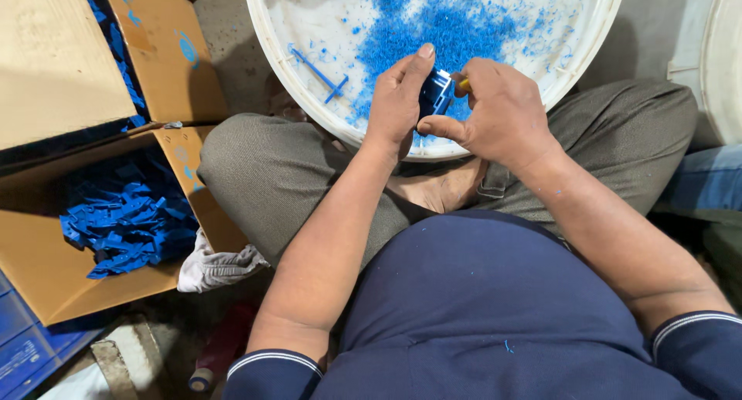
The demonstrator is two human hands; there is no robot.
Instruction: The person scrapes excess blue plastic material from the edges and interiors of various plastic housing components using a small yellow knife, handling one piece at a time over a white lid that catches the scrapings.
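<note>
Left hand (398,98) | right hand (495,110) | both grip blue plastic part (435,93) | long axis upright, over white tub (309,98)

You get soft, even daylight from above; the white tub (294,52) is bright but not glaring. Shadows pool in the box (46,268) at your left and under your arms. Focus is sharp at centre, with slight wide-angle stretch at the edges.
</note>
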